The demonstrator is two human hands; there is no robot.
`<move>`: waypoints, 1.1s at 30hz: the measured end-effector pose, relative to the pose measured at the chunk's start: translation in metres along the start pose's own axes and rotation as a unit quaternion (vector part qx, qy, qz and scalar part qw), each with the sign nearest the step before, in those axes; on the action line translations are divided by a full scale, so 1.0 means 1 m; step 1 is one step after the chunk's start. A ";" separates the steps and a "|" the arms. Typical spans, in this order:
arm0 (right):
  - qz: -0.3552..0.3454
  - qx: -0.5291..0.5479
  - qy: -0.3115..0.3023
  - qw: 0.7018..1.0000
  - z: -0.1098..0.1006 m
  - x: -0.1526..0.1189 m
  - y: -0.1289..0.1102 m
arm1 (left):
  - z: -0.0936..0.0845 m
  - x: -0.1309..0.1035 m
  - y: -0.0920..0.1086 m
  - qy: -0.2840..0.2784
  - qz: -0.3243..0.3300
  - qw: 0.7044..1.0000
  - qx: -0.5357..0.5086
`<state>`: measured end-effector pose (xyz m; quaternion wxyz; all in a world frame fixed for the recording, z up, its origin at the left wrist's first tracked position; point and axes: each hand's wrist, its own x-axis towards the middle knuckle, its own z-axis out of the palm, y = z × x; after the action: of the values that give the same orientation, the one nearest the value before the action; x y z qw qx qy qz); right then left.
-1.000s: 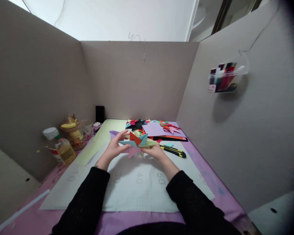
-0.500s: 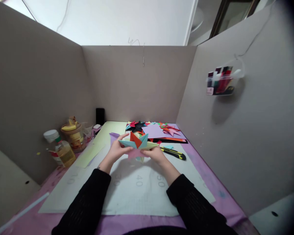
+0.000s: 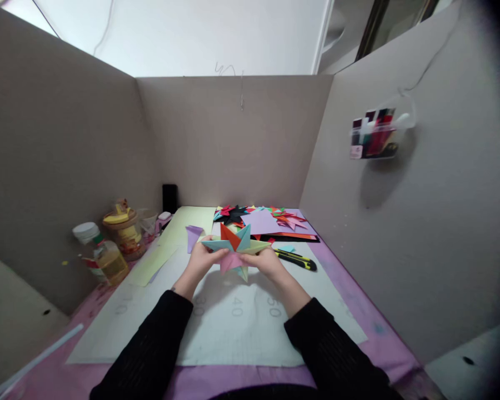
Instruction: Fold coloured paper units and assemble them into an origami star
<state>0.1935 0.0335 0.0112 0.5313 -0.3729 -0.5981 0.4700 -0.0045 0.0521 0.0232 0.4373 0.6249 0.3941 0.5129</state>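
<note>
A folded paper star (image 3: 233,239) with orange, light blue, pale green and pink points is held up over the white sheet in front of me. My left hand (image 3: 200,261) grips its left side, thumb on the front near the centre. On the other side my right hand (image 3: 265,260) pinches its right part the same way. The fingers behind the paper are partly hidden. A folded purple paper piece (image 3: 194,238) lies just beyond my left hand. To the right of my right hand rests a yellow and black box cutter (image 3: 296,260).
Several folded stars (image 3: 232,214) and a lilac paper sheet (image 3: 261,221) lie at the back. A bottle of yellowish liquid (image 3: 111,264) and a yellow-topped pot (image 3: 125,230) stand at the left wall. Tall grey panels (image 3: 233,139) enclose the table.
The star has tilted to face me more, showing more of its lower pink and green points. My left fingers have come down from its upper edge, uncovering the purple piece.
</note>
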 end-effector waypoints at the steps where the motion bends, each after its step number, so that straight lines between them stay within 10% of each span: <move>1: 0.000 -0.005 0.006 1.000 0.000 0.000 0.000 | -0.001 0.000 -0.001 0.024 0.027 0.999 0.012; 5: -0.016 -0.065 0.067 0.995 -0.002 0.001 -0.001 | -0.008 -0.001 -0.002 0.144 0.226 0.947 0.176; 10: -0.072 -0.116 0.091 0.986 -0.001 0.000 0.001 | -0.009 -0.003 0.004 0.128 0.350 0.875 0.309; 33: -0.206 -0.234 0.076 0.947 -0.004 -0.008 0.002 | -0.007 -0.009 0.012 0.023 0.385 0.899 0.208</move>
<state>0.1988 0.0270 0.0074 0.5584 -0.3898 -0.7130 0.1671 -0.0125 0.0409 0.0323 0.0566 0.7927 0.2304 0.5616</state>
